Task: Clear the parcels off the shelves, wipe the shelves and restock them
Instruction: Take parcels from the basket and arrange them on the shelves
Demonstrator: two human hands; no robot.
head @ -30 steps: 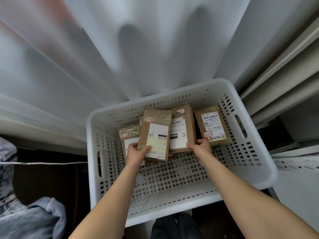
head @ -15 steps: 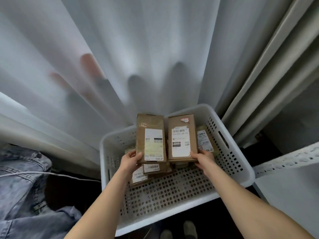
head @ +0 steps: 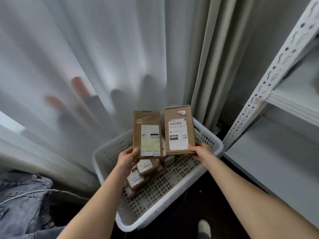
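Left hand (head: 126, 158) pinches the near corner of the taped parcel (head: 147, 133), right hand (head: 200, 150) that of the stickered parcel (head: 178, 130); the fingers underneath are hidden.

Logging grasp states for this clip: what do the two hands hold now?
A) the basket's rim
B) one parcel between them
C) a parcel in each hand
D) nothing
C: the left hand grips the left parcel by its lower corner, the right hand the right parcel, both over the white basket.
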